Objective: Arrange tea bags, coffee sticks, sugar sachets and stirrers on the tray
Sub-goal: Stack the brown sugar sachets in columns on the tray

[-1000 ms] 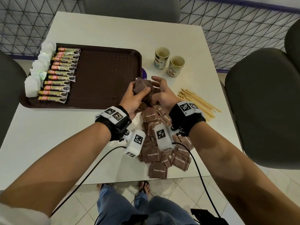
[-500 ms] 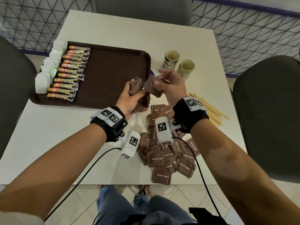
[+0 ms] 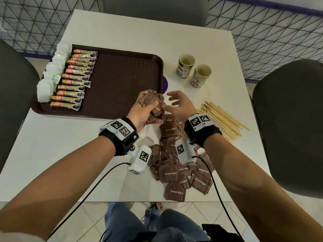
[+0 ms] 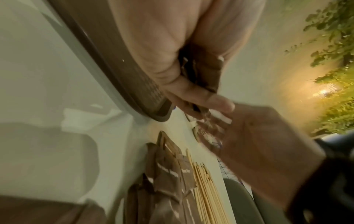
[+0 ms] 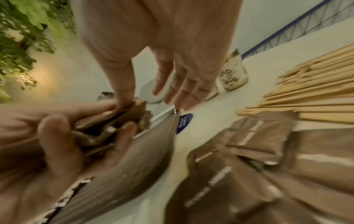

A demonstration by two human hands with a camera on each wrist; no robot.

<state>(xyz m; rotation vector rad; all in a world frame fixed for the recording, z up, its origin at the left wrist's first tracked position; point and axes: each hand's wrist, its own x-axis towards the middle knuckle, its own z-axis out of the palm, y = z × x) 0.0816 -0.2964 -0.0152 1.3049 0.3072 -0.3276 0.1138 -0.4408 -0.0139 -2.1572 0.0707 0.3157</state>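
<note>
The left hand point(image 3: 142, 110) is gripping a bunch of sachets point(image 3: 152, 102) over the tray's point(image 3: 122, 81) near right corner; the right hand point(image 3: 178, 106) is spreading its fingers, its thumb touching the bunch; eleven coffee sticks point(image 3: 75, 79) and a row of tea bags point(image 3: 50, 75) are lying on the tray; more sachets than I can count are lying heaped on the table point(image 3: 52, 145); stirrers point(image 3: 223, 119) and two cups point(image 3: 194, 70) are sitting right.

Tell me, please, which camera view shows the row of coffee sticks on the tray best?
The head view: the coffee sticks lie in a full row along the tray's left side, beside the tea bags. The left wrist and right wrist views show only a corner of the tray, and no coffee sticks at all.
</note>
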